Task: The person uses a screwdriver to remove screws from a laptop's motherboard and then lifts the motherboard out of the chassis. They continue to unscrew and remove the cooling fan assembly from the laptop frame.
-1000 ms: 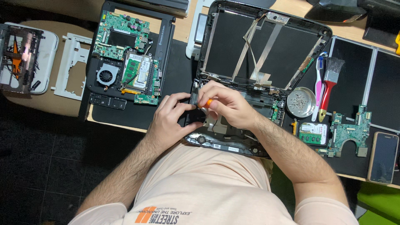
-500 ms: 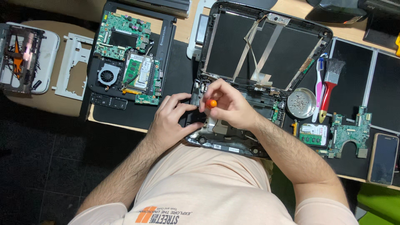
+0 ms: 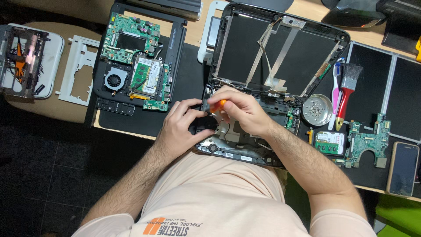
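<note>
R hand (image 3: 243,112) grips orange-handled screwdriver (image 3: 218,105) over opened laptop base (image 3: 245,142); L hand (image 3: 184,125) curled, fingers pinching dark part beside it. Metal screw dish (image 3: 317,110) near, on tabletop (image 3: 307,8).

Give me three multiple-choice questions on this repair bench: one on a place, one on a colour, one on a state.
1. Where is the round metal dish?
A. Right of the hands, beside the brush
B. On the floor
C. On the phone

2. What colour is the screwdriver handle?
A. Blue
B. Orange
C. White

3. How is the laptop under the hands?
A. Closed
B. Boxed
C. Opened up, insides bare

Answers: 1 A, it sits left of the red-handled brush. 2 B, orange shows between the right hand fingers. 3 C, the screen shell and ribbon cables lie exposed.
</note>
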